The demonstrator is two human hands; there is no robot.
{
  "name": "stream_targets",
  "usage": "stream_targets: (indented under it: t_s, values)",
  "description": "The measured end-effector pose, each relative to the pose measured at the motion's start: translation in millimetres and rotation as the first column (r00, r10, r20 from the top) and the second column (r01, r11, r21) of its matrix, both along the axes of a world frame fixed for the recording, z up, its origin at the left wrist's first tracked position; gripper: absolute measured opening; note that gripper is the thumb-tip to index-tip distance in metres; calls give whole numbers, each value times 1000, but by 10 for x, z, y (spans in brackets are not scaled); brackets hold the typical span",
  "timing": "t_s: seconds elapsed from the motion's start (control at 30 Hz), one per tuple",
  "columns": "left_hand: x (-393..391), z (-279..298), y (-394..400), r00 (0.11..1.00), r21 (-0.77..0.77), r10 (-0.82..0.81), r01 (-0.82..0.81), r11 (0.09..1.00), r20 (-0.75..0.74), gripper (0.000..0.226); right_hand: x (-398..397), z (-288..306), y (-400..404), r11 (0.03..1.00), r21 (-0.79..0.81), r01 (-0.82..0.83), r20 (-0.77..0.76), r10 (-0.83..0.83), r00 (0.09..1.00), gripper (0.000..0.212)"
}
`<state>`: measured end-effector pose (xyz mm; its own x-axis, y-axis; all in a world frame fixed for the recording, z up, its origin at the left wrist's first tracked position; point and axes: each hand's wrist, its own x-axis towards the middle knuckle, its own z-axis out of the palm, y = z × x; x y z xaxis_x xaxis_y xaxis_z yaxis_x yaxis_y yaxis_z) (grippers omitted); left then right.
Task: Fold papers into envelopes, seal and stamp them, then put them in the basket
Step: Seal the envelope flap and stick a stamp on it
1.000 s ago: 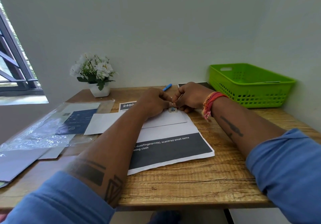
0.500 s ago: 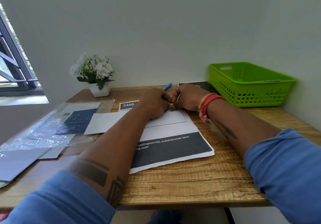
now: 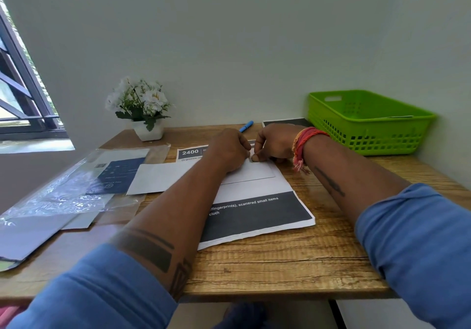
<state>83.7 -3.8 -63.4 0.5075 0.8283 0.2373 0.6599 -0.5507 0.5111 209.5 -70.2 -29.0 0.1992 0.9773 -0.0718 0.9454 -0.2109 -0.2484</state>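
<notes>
At frame centre, both hands, left hand (image 3: pixel 230 150) and right hand (image 3: pixel 274 145), have curled fingers pinching at the envelope (image 3: pixel 254 171); the pinched item is hidden. Press the stamp flat, square to the corner.

Wooden table (image 3: pixel 280 265) against a plain pale wall (image 3: pixel 229 35) — dark-framed window (image 3: pixel 23 94) at left.

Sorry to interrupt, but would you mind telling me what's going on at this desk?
A person is working on a white envelope that lies on printed sheets on the wooden table. Both hands, left hand and right hand, meet at its top edge, fingers curled as if pinching something small, probably a stamp. The green basket waits at the right.
</notes>
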Motion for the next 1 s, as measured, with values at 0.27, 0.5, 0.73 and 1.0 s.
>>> stream_targets:
  t_s: [0.27, 0.5, 0.73, 1.0]
  values:
    - [11, -46, 33, 995, 93, 56, -48, 994, -84, 19, -4, 2, -2, 1000, -18, 13, 30, -13, 999, 37]
    - [27, -57, 55, 992, 104, 39, -27, 994, -116, 23, 62, -9, -90, 1000, 10, 0, -119, 1, 993, 21]
    - [15, -60, 78, 989, 119, 41, -25, 993, -142, 21, -34, -98, 24, 999, 3, 42, 67, -42, 997, 50]
    - [-10, -72, 63, 992, 124, 21, -5, 992, -127, 19, 30, -22, 8, 999, -46, 18, 49, -15, 999, 51]
